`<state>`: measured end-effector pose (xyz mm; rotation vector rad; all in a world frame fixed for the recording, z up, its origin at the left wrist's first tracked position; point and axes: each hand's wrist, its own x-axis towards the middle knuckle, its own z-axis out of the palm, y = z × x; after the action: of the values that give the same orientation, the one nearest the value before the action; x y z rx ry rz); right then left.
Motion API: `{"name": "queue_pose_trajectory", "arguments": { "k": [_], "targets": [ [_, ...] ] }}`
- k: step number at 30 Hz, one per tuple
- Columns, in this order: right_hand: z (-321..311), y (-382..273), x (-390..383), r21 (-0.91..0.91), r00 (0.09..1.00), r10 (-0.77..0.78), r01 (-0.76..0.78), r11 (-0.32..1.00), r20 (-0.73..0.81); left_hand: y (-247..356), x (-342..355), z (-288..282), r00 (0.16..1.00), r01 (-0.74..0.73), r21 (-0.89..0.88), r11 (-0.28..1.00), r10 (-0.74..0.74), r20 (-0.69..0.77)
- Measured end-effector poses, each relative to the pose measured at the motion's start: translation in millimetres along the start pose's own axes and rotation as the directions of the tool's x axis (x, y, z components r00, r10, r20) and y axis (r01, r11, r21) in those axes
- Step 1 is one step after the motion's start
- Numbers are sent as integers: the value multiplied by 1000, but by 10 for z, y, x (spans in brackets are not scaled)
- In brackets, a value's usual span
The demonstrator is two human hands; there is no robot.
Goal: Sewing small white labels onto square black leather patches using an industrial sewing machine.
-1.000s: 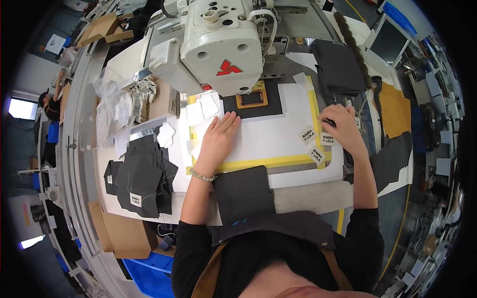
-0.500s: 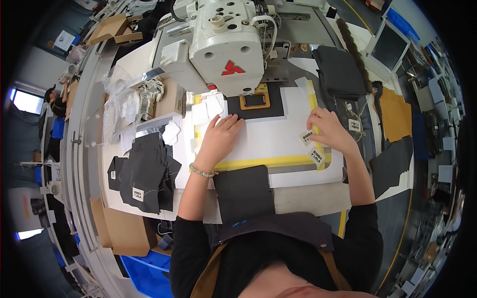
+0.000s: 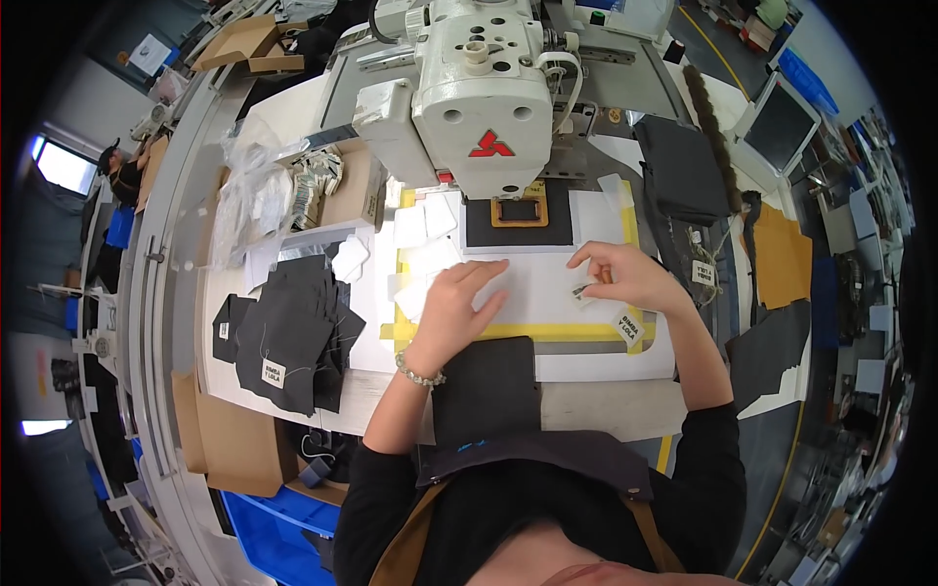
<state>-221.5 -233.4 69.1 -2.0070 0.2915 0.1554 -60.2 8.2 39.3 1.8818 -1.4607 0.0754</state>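
My left hand [image 3: 457,308] is over the white work sheet [image 3: 537,283] with its fingers stretched and the thumb apart, holding nothing. My right hand [image 3: 625,276] is bent to its right, fingers curled. A small pale fabric label [image 3: 582,292], seen nearly edge-on, is pinched at its fingertips. Another white label with dark print [image 3: 628,327] lies below that hand, on the sheet's yellow tape border. Beyond both hands, a black fabric piece [image 3: 479,230] lies beneath the sewing machine head [image 3: 479,117], under an orange-brown frame [image 3: 520,213].
Dark fabric pieces [image 3: 293,332] are heaped at the left, below an open box of labels [image 3: 357,195] and clear plastic bags [image 3: 259,195]. White paper pieces [image 3: 425,223] lie beside the machine. A dark panel [image 3: 486,386] lies at the near edge. Dark folded fabric [image 3: 681,166] sits at right.
My right hand has lifted one label and moved left with it. My left hand has drawn back from the black fabric piece toward me. The whole view has shifted slightly.
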Motion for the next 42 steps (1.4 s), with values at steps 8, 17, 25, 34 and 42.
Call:
{"name": "queue_pose_trajectory", "arguments": {
  "k": [8, 17, 25, 34, 42],
  "targets": [
    [570, -6, 309, 316, 991, -130, 118, 941, 18, 105, -71, 224, 924, 383, -534, 754, -305, 231],
    [591, 95, 524, 469, 999, -44, 39, 883, 1, -14, -104, 244, 880, 450, -594, 667, -444, 169],
    [385, 67, 889, 330, 982, -39, 99, 939, -185, -271, 17, 297, 873, 449, -813, 371, -377, 311],
    [112, 243, 1416, 189, 960, 75, -23, 982, -270, -285, 222, 339, 945, 147, 79, 986, -164, 282],
    [78, 242, 1445, 174, 966, 71, -28, 984, -247, -284, 271, 438, 974, -48, 292, 955, -20, 225]
  ]
}}
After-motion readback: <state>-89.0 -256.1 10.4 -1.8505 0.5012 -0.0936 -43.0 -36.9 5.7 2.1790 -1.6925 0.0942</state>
